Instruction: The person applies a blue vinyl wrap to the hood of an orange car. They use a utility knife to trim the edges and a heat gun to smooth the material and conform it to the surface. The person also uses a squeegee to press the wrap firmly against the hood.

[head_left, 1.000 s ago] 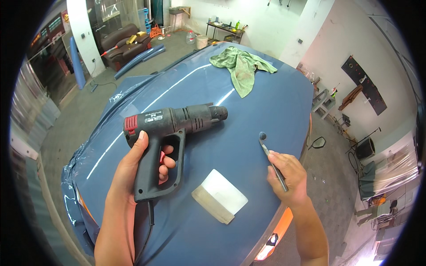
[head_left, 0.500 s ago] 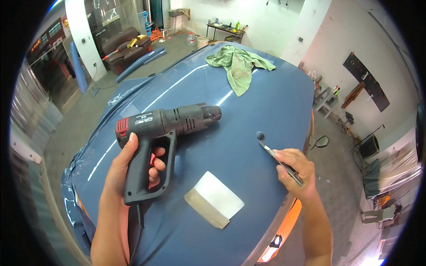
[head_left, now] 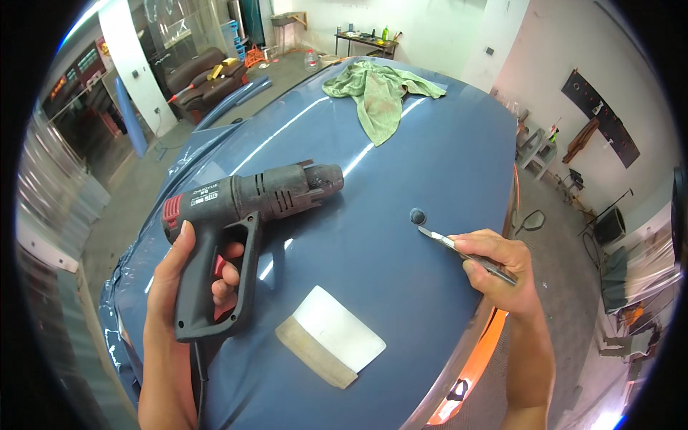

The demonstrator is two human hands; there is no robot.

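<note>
My left hand (head_left: 170,279) grips the handle of a black heat gun (head_left: 244,201) with a red trigger, its nozzle pointing right over the blue film-covered car hood (head_left: 365,236). My right hand (head_left: 502,269) holds a slim metal craft knife (head_left: 439,238), its tip just below a small dark round spot (head_left: 418,216) on the hood; I cannot tell whether it touches. A white squeegee (head_left: 337,322) with a beige edge strip lies on the hood between my hands. A rumpled green cloth (head_left: 376,104) rests toward the far edge of the hood.
Around the car are a brown sofa (head_left: 204,89) and blue film rolls (head_left: 236,97) at back left, a bench with bottles (head_left: 365,41) at back, a grey step stool (head_left: 537,147) and a black wall board (head_left: 598,115) at right. An orange body panel (head_left: 476,362) shows along the right edge.
The heat gun and my left hand have moved left. My right hand has shifted right, and the knife now lies at a flatter angle. The view has shifted slightly.
</note>
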